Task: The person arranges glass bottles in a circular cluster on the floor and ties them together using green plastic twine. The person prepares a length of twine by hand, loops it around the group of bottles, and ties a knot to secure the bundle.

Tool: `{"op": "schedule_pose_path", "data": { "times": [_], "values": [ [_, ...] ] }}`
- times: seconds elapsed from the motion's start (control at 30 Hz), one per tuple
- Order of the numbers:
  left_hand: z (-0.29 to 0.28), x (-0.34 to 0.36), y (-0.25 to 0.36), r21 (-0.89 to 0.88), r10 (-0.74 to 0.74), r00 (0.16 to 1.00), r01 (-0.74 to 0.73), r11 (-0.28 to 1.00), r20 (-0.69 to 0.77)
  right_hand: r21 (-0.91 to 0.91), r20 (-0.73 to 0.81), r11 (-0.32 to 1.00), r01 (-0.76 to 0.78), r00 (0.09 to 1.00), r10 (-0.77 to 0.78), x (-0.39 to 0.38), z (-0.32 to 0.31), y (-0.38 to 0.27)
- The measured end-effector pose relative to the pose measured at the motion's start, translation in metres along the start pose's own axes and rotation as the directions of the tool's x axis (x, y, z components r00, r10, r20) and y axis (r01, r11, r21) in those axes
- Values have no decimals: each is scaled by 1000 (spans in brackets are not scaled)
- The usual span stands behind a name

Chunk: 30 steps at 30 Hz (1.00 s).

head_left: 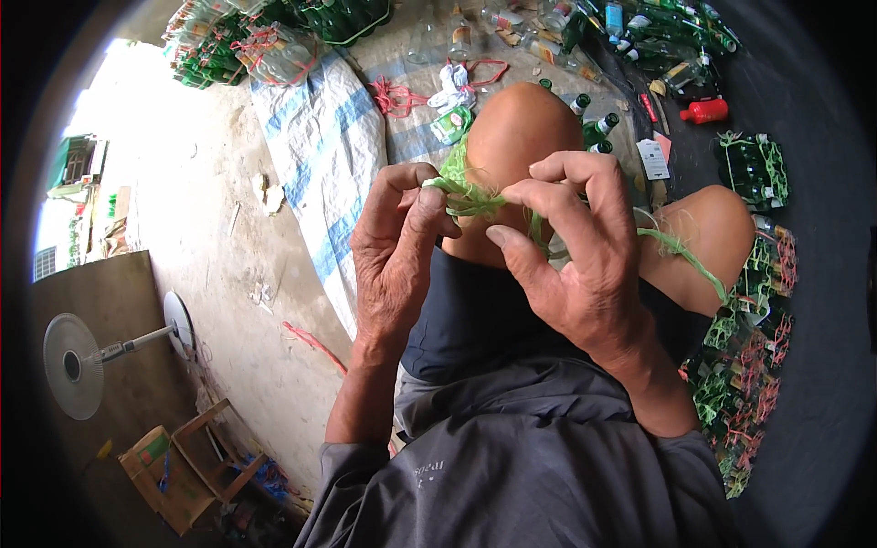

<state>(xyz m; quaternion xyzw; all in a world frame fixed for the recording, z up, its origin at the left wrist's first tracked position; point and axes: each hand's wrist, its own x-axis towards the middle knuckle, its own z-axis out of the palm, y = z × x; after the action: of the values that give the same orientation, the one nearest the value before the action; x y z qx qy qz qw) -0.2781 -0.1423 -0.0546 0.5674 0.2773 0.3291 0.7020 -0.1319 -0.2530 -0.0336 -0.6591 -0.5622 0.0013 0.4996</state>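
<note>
Between the thumb and fingers of my left hand (400,242), a frayed bundle of green plastic twine (470,199) is pinched above my knee. My right hand (580,251) is beside it with thumb and fingers apart, one fingertip touching the twine's right end. Part of the twine passes behind that hand. A loose green strand (690,258) shows to its right, lying over my other knee. Whether the hidden fingers of my right hand hold any of it does not show.
Green bottles (603,125) stand just past my knees. Glass bottles (658,46) lie heaped far right, and tied bottle bundles (758,173) line the right side. A striped woven sheet (315,146), red twine (395,97) and a red plastic bottle (704,111) lie ahead. Left is a fan (75,365).
</note>
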Motion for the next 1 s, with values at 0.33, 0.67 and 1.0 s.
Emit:
{"op": "schedule_pose_path", "data": {
  "times": [0.33, 0.67, 1.0],
  "values": [
    [12, -3, 10, -33, -36, 999, 37, 999, 40, -27, 22, 998, 56, 998, -55, 5, 14, 2],
    [9, 3, 0, -51, -60, 984, 69, 996, 167, 415, 116, 873, -257, 966, 229, 1, 5, 10],
    [18, 9, 8, 36, -121, 955, 115, 993, 271, 588, 238, 686, -429, 902, 360, -3, 1, 12]
  ]
}}
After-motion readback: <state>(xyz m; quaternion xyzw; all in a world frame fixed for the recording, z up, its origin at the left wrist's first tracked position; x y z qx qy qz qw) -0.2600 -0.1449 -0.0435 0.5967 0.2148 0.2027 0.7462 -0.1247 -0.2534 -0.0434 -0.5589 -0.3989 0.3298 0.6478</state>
